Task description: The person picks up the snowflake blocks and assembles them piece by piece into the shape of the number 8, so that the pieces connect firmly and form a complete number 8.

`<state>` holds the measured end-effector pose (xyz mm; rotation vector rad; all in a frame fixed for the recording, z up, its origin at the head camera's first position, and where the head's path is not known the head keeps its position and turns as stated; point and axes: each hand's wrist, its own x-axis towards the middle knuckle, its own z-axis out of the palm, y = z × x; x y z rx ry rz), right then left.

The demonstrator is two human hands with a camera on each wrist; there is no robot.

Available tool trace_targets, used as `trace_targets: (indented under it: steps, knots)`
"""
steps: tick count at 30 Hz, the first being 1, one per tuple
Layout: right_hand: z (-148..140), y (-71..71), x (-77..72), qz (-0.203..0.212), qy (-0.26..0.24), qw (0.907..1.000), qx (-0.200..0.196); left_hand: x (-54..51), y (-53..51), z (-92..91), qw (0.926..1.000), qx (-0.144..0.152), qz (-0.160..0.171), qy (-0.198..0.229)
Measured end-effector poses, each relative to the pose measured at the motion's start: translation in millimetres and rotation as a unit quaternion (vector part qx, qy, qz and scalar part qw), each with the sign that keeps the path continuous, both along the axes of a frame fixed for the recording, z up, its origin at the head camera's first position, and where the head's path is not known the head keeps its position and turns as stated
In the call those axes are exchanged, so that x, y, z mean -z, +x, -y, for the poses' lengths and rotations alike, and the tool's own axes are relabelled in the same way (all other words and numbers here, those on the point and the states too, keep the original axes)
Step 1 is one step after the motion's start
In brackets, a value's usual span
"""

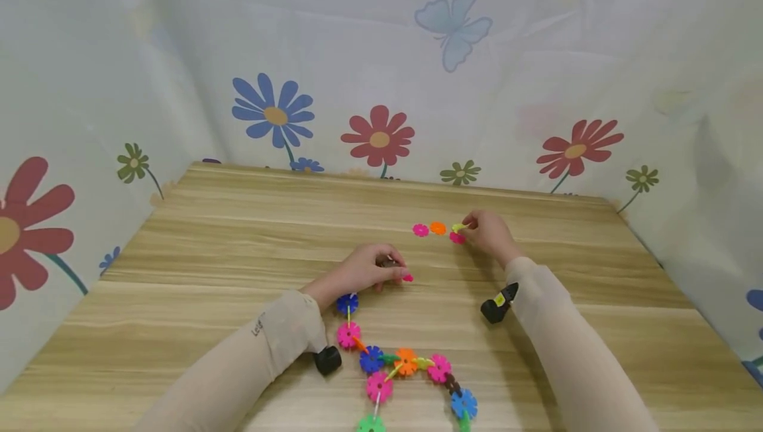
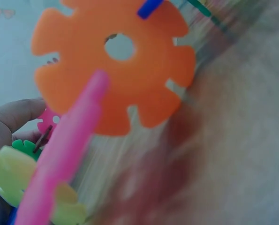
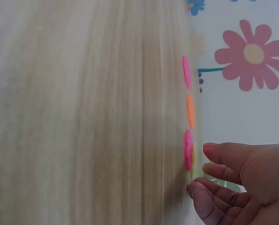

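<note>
My left hand (image 1: 369,266) pinches linked plastic flower discs near mid-table; a pink disc (image 1: 408,278) pokes out past the fingertips. In the left wrist view, green and yellow discs (image 2: 8,173) sit by the fingers, while a large orange disc (image 2: 83,42) and an edge-on pink one (image 2: 64,154) fill the foreground. At the back of the table, my right hand (image 1: 489,230) reaches to a yellow disc (image 1: 457,227) overlapping a pink disc (image 1: 457,238). Thumb and fingers stand apart beside these two in the right wrist view.
A chain of colourful flower discs (image 1: 405,362) runs along the table's near part, below the left hand. Loose pink (image 1: 420,230) and orange (image 1: 438,228) discs lie left of the right hand. Behind the wooden table (image 1: 268,220) hangs a flower-printed white curtain (image 1: 334,41).
</note>
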<state>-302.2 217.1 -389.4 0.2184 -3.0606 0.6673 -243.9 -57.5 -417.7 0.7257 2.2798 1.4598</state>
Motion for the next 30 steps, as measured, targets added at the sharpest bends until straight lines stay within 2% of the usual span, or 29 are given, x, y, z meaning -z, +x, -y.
trace_targets:
  steps: [9,14,20,27,30]
  knots:
    - [-1.8,-13.4,7.3,0.026,-0.004,0.9996,0.012,2.9,-0.5,-1.8,1.0,-0.006,0.001,-0.001]
    - [-1.8,-14.8,8.4,0.046,-0.032,0.9979,0.033,3.6,-0.4,-1.6,0.9999,-0.014,0.0,-0.004]
    - [-2.1,-10.0,6.3,0.033,-0.081,0.9952,0.044,5.3,-1.4,-1.9,0.9999,-0.017,0.0,0.001]
    - [-2.2,0.2,-1.9,0.065,-0.19,0.9787,0.044,5.4,-2.0,-1.4,0.9997,-0.023,0.002,-0.004]
    - [-1.9,6.3,-5.8,0.069,-0.213,0.974,0.036,4.4,-2.1,-1.3,0.9997,-0.023,0.003,-0.005]
